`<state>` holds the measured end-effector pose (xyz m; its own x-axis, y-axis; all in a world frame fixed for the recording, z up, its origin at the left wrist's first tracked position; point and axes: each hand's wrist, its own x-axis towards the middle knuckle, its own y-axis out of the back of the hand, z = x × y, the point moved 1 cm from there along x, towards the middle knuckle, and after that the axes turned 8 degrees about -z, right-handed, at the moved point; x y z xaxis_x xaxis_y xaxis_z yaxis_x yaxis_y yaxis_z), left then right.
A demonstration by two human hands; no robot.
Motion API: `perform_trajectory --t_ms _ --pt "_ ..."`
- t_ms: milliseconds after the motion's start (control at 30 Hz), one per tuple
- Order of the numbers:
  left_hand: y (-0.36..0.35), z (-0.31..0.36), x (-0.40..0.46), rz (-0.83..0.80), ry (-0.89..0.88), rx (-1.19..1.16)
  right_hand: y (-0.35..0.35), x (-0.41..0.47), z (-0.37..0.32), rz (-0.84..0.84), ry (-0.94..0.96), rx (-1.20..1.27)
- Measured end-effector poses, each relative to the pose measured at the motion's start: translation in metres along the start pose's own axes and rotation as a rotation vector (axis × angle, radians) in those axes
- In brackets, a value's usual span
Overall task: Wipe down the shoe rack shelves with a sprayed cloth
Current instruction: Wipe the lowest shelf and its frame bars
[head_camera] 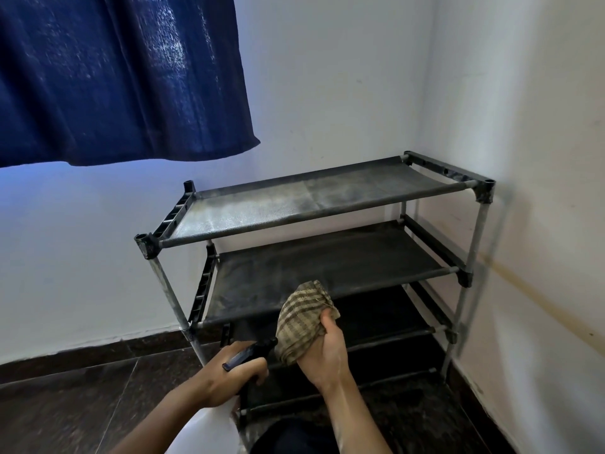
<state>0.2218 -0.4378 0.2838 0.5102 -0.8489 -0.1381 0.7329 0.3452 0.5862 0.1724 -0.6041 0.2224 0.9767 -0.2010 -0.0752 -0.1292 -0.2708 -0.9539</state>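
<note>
A: Far left, what?
B: Dark blue curtain (124, 77) hanging at top left, over a white wall. Below, dark stone floor (65, 404).

A: Next, moving right?
B: Left hand (229, 378), low centre, fingers curled round the black trigger head of a spray bottle (252, 352), nozzle aimed at the cloth. White bottle body below the hand; contents not visible.

A: And the cloth?
B: Checked beige cloth (301, 322), bunched up, gripped from below by the right hand (327, 352), fingers and thumb wrapped round it. Held in front of the second shelf's front rail. Probably soft, light and limp; best kept wadded in the palm for wiping.

A: Further right?
B: Black shoe rack (327, 204) in the room's corner, several fabric shelves on metal tubes. No shoes on any shelf. Top shelf greyish with dust. Fabric likely to sag under pressure, so gentle strokes advised.
</note>
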Motion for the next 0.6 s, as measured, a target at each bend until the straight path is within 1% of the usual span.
perform_trajectory --t_ms 133,233,367,467,600 --pt "0.002 -0.001 0.006 0.045 -0.007 0.052 0.0 -0.001 0.0 -0.005 -0.005 0.004" --pt "0.001 0.0 0.008 0.06 -0.014 0.045 -0.001 -0.001 0.002 0.01 -0.022 0.015" --pt "-0.005 0.007 0.007 -0.018 -0.072 0.005 -0.002 -0.002 0.003 0.025 -0.041 0.005" --pt "-0.006 0.01 0.009 -0.019 -0.078 0.016 -0.002 -0.004 0.006 0.034 -0.068 -0.046" --pt "-0.006 0.012 0.015 0.034 -0.053 0.068 -0.001 -0.006 0.012 0.016 -0.099 -0.135"
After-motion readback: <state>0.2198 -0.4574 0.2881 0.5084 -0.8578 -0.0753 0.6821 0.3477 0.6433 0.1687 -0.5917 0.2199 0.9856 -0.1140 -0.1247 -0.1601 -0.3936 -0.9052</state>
